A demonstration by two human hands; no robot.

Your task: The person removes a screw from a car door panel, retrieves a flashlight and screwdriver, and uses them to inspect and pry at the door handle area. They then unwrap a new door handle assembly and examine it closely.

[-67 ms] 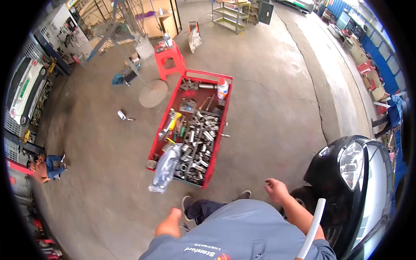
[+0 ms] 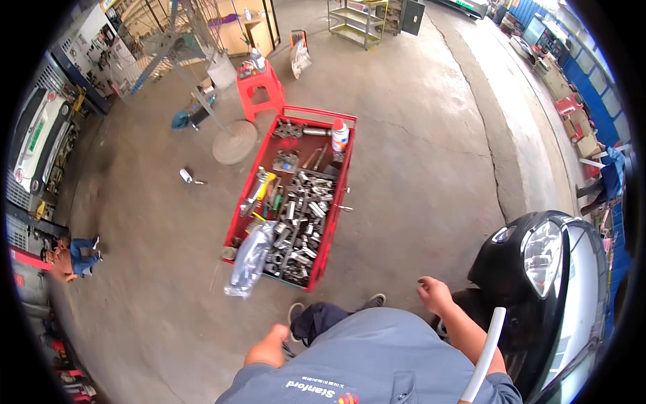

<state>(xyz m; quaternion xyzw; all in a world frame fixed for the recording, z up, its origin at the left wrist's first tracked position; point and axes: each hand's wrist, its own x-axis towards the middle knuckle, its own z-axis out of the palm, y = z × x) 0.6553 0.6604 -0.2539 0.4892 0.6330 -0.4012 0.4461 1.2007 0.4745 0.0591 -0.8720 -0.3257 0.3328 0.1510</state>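
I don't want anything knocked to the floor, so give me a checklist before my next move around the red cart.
1. Right hand off the cart: ok, apart from it.
2. Left hand empty: cannot tell; its fingers are hidden.
3. Spray can upright: ok, standing at the cart's far right corner.
4. Plastic bag fully inside the cart: not ok, it overhangs the near edge.
5. Sockets sorted: not ok, jumbled together.
6. Cart apart from the black car: ok.
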